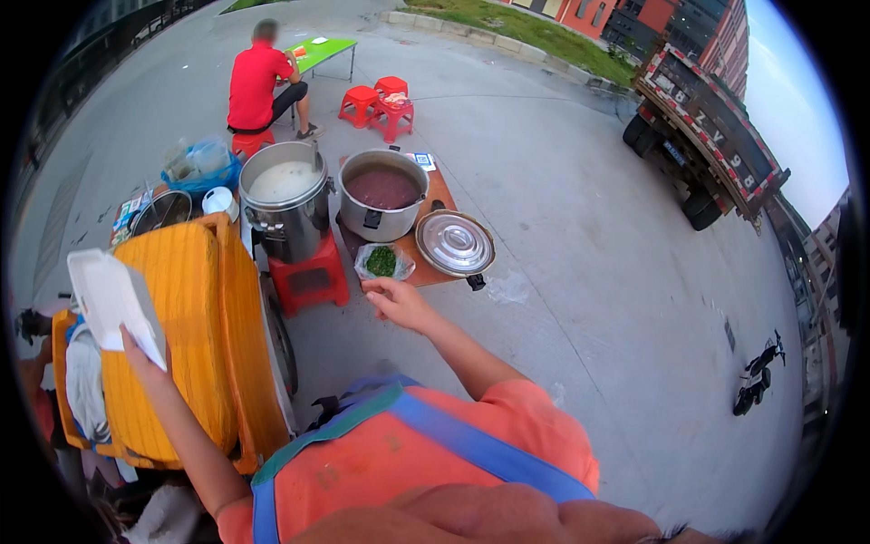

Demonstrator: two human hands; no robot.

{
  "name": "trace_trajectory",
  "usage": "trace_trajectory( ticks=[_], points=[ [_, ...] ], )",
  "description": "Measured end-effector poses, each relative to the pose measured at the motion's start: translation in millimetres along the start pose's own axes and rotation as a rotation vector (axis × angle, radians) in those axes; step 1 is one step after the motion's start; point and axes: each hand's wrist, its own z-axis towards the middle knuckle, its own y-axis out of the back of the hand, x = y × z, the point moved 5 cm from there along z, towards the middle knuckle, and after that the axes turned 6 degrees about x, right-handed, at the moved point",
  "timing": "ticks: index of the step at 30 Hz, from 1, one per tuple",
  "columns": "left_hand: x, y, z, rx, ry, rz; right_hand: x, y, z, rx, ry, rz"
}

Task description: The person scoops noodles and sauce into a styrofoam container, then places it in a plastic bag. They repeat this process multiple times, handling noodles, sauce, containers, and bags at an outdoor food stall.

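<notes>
My left hand [139, 357] is closed on an opened white foam takeaway box [112, 302], held over a yellow insulated box [170, 340]. With nothing in it, my right hand [396, 301] hovers with loosely curled fingers just below a plastic bag of chopped green herbs [381, 261]. Behind the herbs stands an aluminium pot of dark reddish liquid [382, 217]. Left of that, a tall steel pot [285, 221] with whitish contents rests on a red plastic stool [309, 275]. A round metal lid [455, 243] lies to the right of the herbs.
Bagged items [204, 163], a dark pan [162, 212] and a white tub [220, 202] stand at the left. A person in a red shirt [255, 85] sits at a green table [326, 53] near red stools [358, 105]. A truck [710, 129] and a scooter [758, 381] stand at the right.
</notes>
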Motion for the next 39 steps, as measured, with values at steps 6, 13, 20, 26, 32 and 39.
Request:
trace_trajectory(
  ticks=[6,13,20,26,32,39],
  points=[
    [-10,39,2,-0.278,-0.292,0.229,-14,47,90,0.03,0.076,0.028],
    [-7,90,-82,-0.471,-0.373,-0.045,-11,77,204,0.177,0.087,-0.157],
    [24,-35,-170,-0.52,-0.643,-0.141,-22,34,322,0.433,0.154,-0.105],
    [20,-74,-270,-0.783,-0.847,-0.086,12,-79,392,0.538,0.511,-0.033],
    [32,-77,-330,-0.962,-0.936,-0.034,90,-189,409,0.388,0.849,-0.088],
    [30,-34,-336,-1.148,-0.948,0.0,77,-229,405,0.269,0.835,-0.418]
  ],
)
